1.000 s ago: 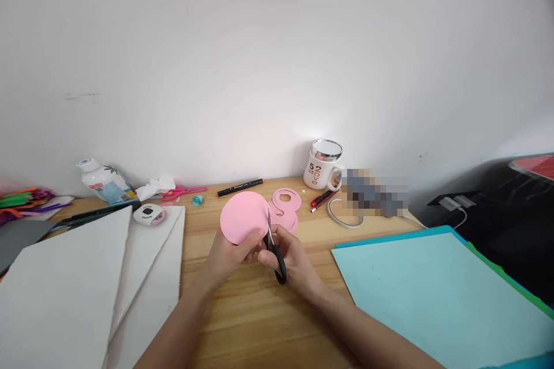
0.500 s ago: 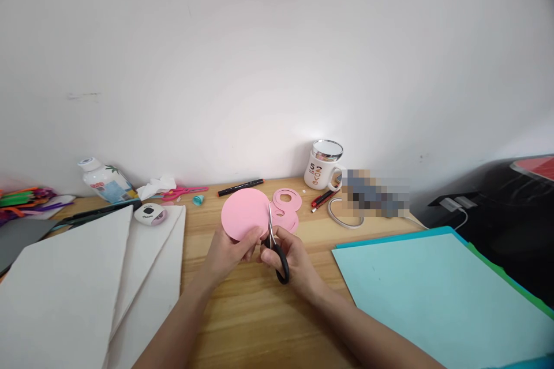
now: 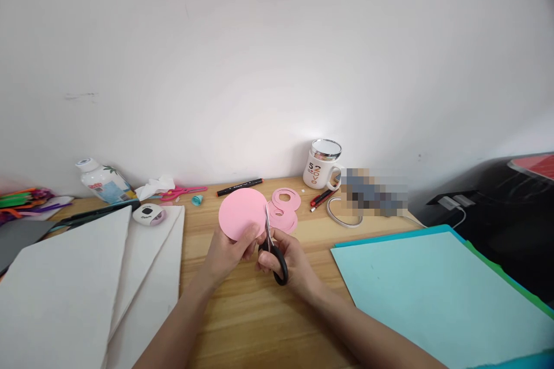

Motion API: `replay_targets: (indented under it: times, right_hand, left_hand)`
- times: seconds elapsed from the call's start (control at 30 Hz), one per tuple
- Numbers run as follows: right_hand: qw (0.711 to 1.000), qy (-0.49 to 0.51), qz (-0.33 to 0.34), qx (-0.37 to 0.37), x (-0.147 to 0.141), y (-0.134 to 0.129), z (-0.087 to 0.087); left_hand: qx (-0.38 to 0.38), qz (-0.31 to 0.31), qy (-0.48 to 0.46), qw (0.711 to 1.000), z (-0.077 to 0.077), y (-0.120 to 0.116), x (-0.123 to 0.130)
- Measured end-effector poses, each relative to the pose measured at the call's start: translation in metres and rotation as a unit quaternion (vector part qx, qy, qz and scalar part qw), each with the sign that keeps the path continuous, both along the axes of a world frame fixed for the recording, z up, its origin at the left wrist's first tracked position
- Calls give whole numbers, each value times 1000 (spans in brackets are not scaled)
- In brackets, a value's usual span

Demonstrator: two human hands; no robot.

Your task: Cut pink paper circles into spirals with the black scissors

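Note:
A round piece of pink paper (image 3: pixel 240 213) is held up above the desk, its lower right edge pinched by my left hand (image 3: pixel 231 251). My right hand (image 3: pixel 288 259) grips a pair of black-handled scissors (image 3: pixel 280 270). The blades point upward at the right edge of the pink circle; whether paper lies between them I cannot tell. Just behind, pink paper rings (image 3: pixel 291 199) lie on the wooden desk. My left fingers behind the paper are hidden.
White sheets (image 3: pixel 64 282) cover the left, topped by a small white device (image 3: pixel 148 214). Light-blue sheets (image 3: pixel 433 288) lie at right. Along the wall stand a bottle (image 3: pixel 104 181) and a mug (image 3: pixel 322 170), with pink scissors (image 3: pixel 184 191) and a black marker (image 3: pixel 239 187) between them.
The pink circle and the scissors have shifted slightly left in view, and the blades appear a little closer together. Both hands keep their hold.

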State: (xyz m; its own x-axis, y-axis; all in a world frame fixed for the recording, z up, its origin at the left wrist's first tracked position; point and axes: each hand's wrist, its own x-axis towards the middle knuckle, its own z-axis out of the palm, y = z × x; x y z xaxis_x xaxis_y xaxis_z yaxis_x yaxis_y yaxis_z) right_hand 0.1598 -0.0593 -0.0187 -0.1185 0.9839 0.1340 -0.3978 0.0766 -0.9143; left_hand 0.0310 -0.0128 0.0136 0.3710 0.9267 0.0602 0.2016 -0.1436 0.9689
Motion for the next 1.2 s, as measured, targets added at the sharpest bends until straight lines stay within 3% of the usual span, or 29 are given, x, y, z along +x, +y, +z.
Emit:
replay_targets:
  times: [0.47,1.2]
  right_hand:
    - [999,-15,-14,33,1,0,11]
    - [1000,-1,-14,4,3,0,-2]
  left_hand:
    - [-32,-10,0,999,3,0,0]
    - [-14,5,2,1000,2,2,-4]
